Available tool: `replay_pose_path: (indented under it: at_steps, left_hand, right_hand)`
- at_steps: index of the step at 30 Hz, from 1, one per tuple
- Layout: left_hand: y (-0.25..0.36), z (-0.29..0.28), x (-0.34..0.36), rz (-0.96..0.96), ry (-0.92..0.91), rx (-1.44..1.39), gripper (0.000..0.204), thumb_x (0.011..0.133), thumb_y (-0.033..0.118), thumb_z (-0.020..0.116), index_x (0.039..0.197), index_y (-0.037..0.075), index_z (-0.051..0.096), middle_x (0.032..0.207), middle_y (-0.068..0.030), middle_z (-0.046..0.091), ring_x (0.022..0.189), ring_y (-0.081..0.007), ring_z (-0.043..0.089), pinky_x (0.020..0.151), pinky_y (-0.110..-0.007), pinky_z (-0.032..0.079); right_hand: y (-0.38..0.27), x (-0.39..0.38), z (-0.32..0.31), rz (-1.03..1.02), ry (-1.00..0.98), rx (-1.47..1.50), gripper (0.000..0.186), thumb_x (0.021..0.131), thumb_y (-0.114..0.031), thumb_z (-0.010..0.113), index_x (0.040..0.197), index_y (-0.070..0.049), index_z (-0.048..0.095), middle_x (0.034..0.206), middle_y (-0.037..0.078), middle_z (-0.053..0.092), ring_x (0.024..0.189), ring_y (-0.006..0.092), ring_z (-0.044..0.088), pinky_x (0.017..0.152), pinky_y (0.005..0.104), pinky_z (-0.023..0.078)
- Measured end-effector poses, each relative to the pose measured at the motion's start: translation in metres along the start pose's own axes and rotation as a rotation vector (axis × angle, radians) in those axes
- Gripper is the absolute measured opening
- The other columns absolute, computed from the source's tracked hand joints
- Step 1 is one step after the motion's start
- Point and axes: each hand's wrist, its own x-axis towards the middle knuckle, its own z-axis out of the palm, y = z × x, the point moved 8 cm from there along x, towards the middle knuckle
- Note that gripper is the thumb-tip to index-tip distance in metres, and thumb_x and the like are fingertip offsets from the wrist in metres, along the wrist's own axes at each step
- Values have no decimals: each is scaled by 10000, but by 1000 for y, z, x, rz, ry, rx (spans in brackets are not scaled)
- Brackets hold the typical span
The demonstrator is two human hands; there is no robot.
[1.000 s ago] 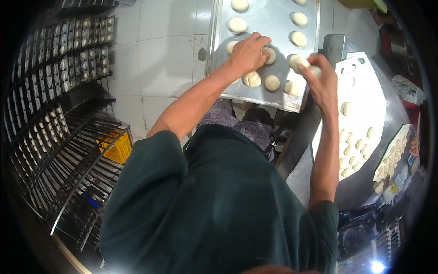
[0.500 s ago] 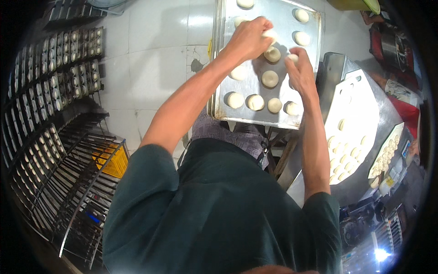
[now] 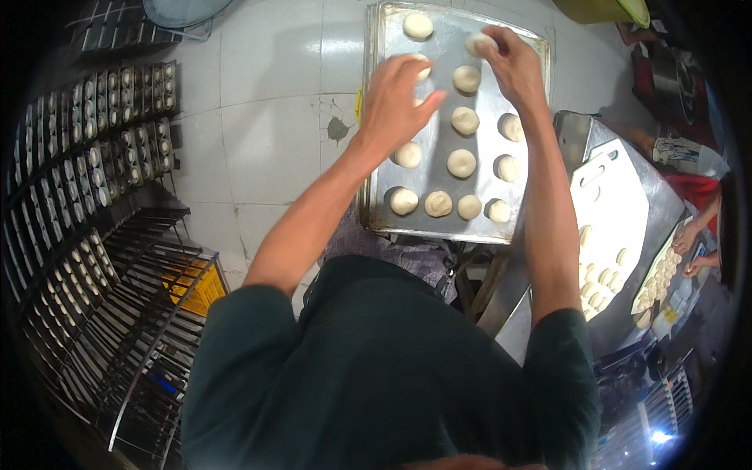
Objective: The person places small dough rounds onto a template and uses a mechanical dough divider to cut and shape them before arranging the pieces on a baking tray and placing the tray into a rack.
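Note:
A metal baking tray [image 3: 435, 223] holds round pale dough balls in rows. My left hand [image 3: 392, 102] hovers over its left column, thumb and fingers apart. One dough ball [image 3: 423, 70] shows partly beneath its fingertips, and the hand hides much of that column. At the tray's far side, my right hand [image 3: 511, 66] pinches a dough ball [image 3: 479, 45] between thumb and fingers. Just nearer lies another dough ball [image 3: 466, 78], in line with a flattened dough ball [image 3: 460, 163]. My right hand and forearm cover part of the right column.
A white board [image 3: 619, 196] with dough pieces rests on the metal table to the right. Beyond it, a co-worker's hands [image 3: 689, 239] are at a smaller board of dough pieces [image 3: 658, 282]. Black racks [image 3: 102, 313] with filled trays and a yellow crate [image 3: 192, 286] stand left.
My left hand has let go of its dough ball in a middle row and moved left. My right hand has left a ball in the right column and now holds one farther away.

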Motion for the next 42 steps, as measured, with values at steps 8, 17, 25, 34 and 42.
replay_pose_path:
  at_steps: [8,17,25,34,42]
  left_hand:
    - [-30,-30,-156,-452,-261,-133,482,905,120,720,1335,-22,556,1286,-224,579,1154,-373,601,999,-424,509]
    - [-11,-32,-174,-360,-238,-58,595,930,166,700,1419,-83,473,1394,-291,546,1281,-438,532,1096,-471,437]
    - [-36,-27,-179,-623,-294,-224,515,949,282,721,1337,-27,585,1157,-200,695,1069,-267,670,943,-374,526]
    - [-79,-26,-208,-797,21,-247,352,960,279,674,1129,-29,698,1010,-205,742,932,-295,720,856,-390,544]
    - [-78,-34,-219,-828,-79,-162,335,980,259,609,1223,31,644,1061,-223,738,993,-381,714,888,-455,545]
  right_hand:
    - [16,24,17,-446,229,-388,389,986,-285,625,1256,-8,666,1260,284,630,1217,452,551,1069,488,425]
    - [105,-250,-18,285,273,-428,560,1057,-294,502,1423,128,456,1418,340,513,1325,486,478,1114,524,375]
    - [129,-287,-39,399,373,-230,596,1054,-387,477,1350,125,547,1273,350,619,1225,465,591,1054,470,441]
    - [138,-305,-30,405,294,-185,584,1056,-448,455,1318,47,619,1300,293,636,1200,431,603,1062,442,433]
    - [111,-304,1,313,185,-376,594,1075,-452,392,1008,77,653,1018,314,665,1028,495,609,896,535,444]
